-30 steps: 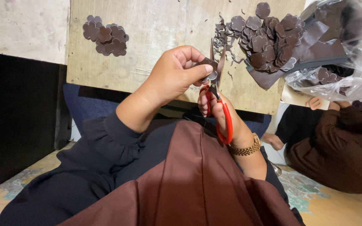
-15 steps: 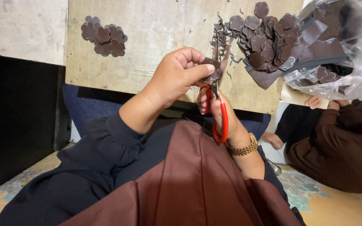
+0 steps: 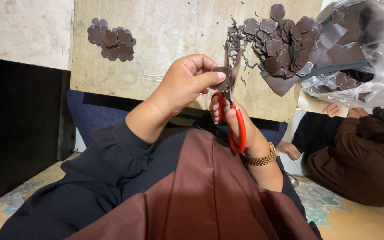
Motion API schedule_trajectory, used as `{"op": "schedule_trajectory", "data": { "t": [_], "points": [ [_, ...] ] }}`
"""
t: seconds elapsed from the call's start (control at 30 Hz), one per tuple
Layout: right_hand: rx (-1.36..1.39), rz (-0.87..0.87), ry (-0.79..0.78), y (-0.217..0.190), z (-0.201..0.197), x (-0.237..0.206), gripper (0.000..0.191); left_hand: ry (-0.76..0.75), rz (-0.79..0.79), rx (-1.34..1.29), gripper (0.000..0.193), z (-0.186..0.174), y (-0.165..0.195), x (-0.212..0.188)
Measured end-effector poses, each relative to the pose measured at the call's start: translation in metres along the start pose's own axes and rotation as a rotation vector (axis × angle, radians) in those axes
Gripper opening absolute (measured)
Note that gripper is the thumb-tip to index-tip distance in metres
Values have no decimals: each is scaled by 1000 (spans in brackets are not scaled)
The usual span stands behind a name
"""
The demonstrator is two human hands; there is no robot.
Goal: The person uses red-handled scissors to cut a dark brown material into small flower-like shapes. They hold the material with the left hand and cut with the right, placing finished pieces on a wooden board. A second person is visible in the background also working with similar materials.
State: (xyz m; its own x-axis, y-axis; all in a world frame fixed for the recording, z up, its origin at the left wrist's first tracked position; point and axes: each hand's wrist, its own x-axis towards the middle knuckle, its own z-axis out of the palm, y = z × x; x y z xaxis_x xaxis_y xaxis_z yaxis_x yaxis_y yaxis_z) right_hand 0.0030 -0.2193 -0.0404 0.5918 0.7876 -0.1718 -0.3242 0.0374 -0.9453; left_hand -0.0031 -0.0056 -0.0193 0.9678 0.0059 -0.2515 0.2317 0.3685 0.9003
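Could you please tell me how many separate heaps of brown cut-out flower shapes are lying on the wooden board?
2 heaps: a small heap at the upper left of the wooden board, and a big heap at its upper right beside the plastic bag, which may hide more.

I see small dark-brown cutout piece [image 3: 224,75] pinched upright between open blades of red-handled scissors [image 3: 234,115], above lap.
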Motion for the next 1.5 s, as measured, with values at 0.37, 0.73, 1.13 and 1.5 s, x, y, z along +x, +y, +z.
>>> {"op": "schedule_trajectory", "data": {
  "t": [0.37,0.73,1.13,1.5],
  "points": [
    [46,-30,52,1,6,3,63,6,39,-1,16,4,-5,2],
    [97,-55,119,8,10,10,55,40,-13,-83,14,8,-14,5],
    [203,-3,82,5,9,6,51,60,-40,-122,13,5,-6,2],
    [198,-2,46,1,9,7,51,110,-89,-89,15,4,5,-1]
  ]
}}
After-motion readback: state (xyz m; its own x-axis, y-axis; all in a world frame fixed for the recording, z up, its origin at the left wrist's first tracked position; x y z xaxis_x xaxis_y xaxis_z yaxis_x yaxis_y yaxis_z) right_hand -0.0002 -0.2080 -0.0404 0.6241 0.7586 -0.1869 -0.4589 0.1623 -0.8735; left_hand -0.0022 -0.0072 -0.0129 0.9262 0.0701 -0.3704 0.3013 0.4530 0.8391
